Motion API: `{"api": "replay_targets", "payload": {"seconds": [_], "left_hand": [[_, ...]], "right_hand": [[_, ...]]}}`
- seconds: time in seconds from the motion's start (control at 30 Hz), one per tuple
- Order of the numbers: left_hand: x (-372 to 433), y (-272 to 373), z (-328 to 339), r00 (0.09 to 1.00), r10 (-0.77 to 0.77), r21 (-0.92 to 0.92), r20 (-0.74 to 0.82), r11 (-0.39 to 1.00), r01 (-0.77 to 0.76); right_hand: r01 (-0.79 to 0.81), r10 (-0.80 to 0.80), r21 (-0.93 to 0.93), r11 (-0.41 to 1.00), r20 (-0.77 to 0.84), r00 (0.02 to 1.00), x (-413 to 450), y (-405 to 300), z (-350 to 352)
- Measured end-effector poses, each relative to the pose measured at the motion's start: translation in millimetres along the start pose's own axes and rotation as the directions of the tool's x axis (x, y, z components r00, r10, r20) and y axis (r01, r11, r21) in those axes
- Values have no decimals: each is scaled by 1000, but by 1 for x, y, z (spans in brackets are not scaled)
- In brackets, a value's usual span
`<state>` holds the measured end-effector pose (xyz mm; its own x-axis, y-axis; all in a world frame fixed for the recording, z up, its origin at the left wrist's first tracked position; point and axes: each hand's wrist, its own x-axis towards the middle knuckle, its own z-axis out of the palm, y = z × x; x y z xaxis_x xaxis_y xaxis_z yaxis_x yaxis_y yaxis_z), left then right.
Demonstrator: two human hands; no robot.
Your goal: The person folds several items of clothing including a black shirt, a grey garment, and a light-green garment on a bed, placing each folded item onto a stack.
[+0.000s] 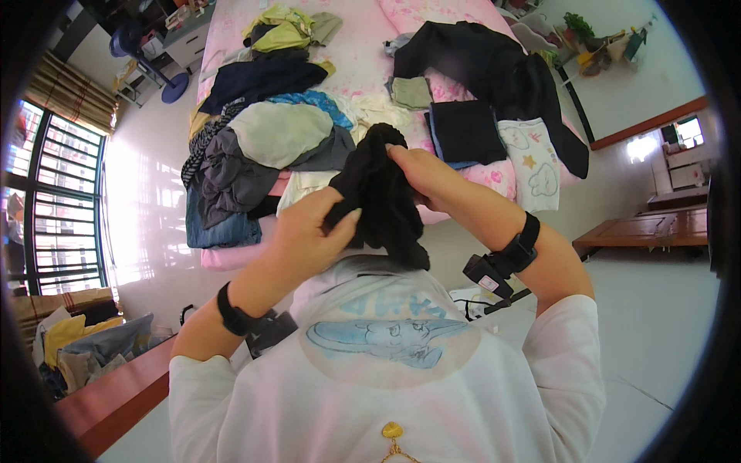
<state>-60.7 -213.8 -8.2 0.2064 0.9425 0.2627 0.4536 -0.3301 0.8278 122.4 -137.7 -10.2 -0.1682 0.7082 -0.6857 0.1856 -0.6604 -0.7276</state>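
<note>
A bunched black cloth garment (379, 191) hangs between my two hands, in front of my chest and over the bed's near edge. My left hand (312, 231) grips its left side, the thumb lying across the dark fabric. Higher up, my right hand (414, 168) pinches the garment's upper right part; some of those fingers are hidden behind the cloth. Just left of it lies a loose heap of clothes, with a pale cream piece (283, 133) on top and a dark grey garment (231, 179) beside that. To the right rests a folded black garment (468, 132) on a blue one.
The bed (359, 58) has a pink floral sheet. Large black clothing (480, 58) spreads over its right side, by a folded greenish cloth (410, 92) and a white printed garment (529, 165). A standing fan (130, 43) is at far left, and a wooden bench (642, 228) at right.
</note>
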Motion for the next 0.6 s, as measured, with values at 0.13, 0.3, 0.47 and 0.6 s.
{"api": "replay_targets", "payload": {"seconds": [0.13, 0.3, 0.47, 0.6], "left_hand": [[6, -7, 16, 993, 114, 86, -14, 990, -112], [17, 1, 19, 979, 200, 148, -38, 970, -192], [22, 9, 20, 971, 215, 200, 107, 952, -233], [26, 16, 23, 931, 352, 173, 96, 915, -364]], "right_hand": [[54, -53, 27, 998, -32, 998, 4, -8, 5], [112, -102, 112, 987, -91, 991, 8, -12, -3], [160, -149, 163, 974, -78, 986, 7, -16, -7], [149, -173, 339, 929, 44, 984, 12, -18, -15]]}}
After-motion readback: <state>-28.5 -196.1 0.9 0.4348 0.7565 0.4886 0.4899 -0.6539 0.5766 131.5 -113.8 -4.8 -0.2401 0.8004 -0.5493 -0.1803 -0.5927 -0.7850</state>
